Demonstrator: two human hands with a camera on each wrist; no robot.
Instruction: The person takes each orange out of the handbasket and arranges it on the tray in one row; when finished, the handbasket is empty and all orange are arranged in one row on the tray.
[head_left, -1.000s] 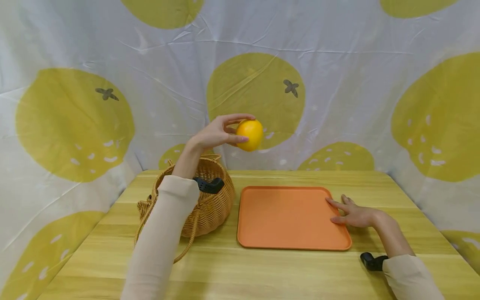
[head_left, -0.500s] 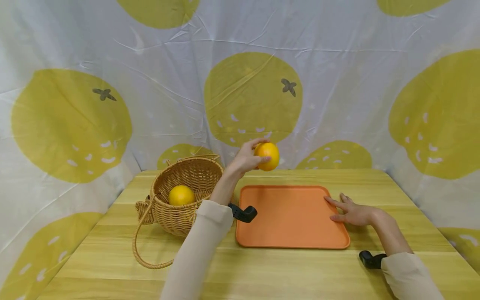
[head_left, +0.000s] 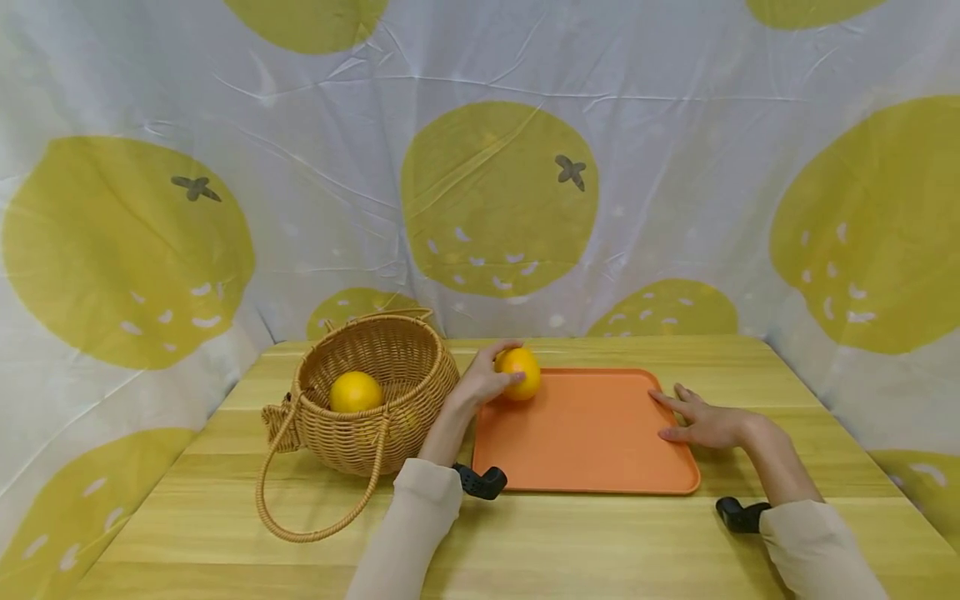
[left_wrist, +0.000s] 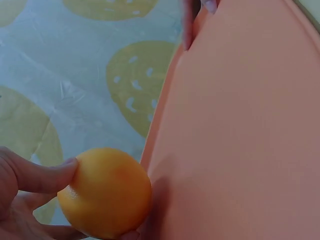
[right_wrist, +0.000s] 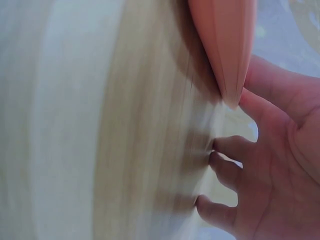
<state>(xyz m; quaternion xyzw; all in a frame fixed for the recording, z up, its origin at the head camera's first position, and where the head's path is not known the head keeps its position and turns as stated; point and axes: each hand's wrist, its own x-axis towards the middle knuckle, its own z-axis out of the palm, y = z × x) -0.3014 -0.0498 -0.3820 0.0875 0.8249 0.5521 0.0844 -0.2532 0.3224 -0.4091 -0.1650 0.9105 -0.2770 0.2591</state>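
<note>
The left hand (head_left: 486,380) is lower than in both earlier frames. A second ago it holds the orange (head_left: 522,377) high in front of the cloth (head_left: 660,183), up and to the right of the basket (head_left: 337,443); half a second ago the orange is lower and farther right, and now it is down at the far left corner of the tray (head_left: 592,442). The left fingers pinch the orange, the thumb on the near side in the head view. In the left wrist view a shadow lies on the tray beside the orange; I cannot tell whether the two touch.

The right hand (head_left: 708,423) keeps its place at the tray's right edge, fingers spread, with the thumb and one finger over the rim and the others beyond it, their tips meeting the worktop (head_left: 585,550).

The basket stands to the left of the tray, unmoved. The second orange (head_left: 356,392) inside it, hidden by the arm a second ago, shows in the last two frames. The basket's handle (head_left: 260,492), partly covered by the sleeve (head_left: 416,525) half a second ago, is now seen as a whole loop.
</note>
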